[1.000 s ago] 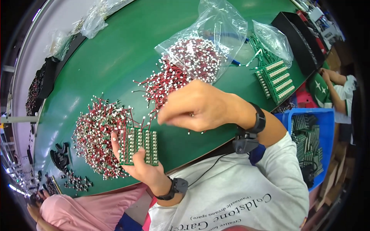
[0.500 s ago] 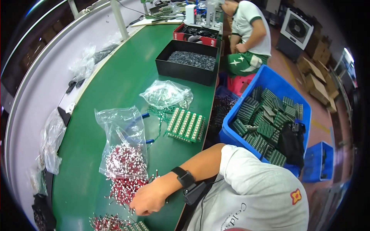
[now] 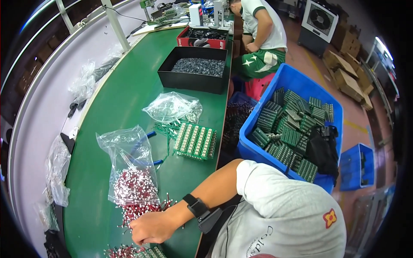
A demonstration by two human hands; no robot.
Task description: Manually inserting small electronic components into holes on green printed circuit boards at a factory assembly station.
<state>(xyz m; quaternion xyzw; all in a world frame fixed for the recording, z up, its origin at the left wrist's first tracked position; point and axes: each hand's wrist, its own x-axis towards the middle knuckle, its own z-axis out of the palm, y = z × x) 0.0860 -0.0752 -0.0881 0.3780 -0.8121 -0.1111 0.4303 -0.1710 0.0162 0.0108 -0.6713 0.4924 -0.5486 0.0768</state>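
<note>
My right hand (image 3: 152,228) reaches in from the right, a black strap with a small dark box on its wrist. Its fingers are curled together, pointing down; what is between the fingertips is hidden. Just beyond it lies a pile of short red wire leads with white ends (image 3: 140,210), spilling from a clear plastic bag (image 3: 124,148). Below the fingers, at the lower edge, are a green circuit board panel (image 3: 150,253) and more red leads (image 3: 120,251), both partly cut off. My left hand is out of view.
Stacked green circuit panels (image 3: 195,141), blue-handled pliers (image 3: 158,162) and a crumpled clear bag (image 3: 173,107) lie on the green table. Farther off stands a black box of small dark parts (image 3: 193,84). At right, a blue bin (image 3: 246,144) holds many panels. A co-worker (image 3: 264,32) sits beyond.
My right hand has moved from the wire pile toward the circuit board at the lower edge. The whole view has shifted slightly, carrying the table things left.
</note>
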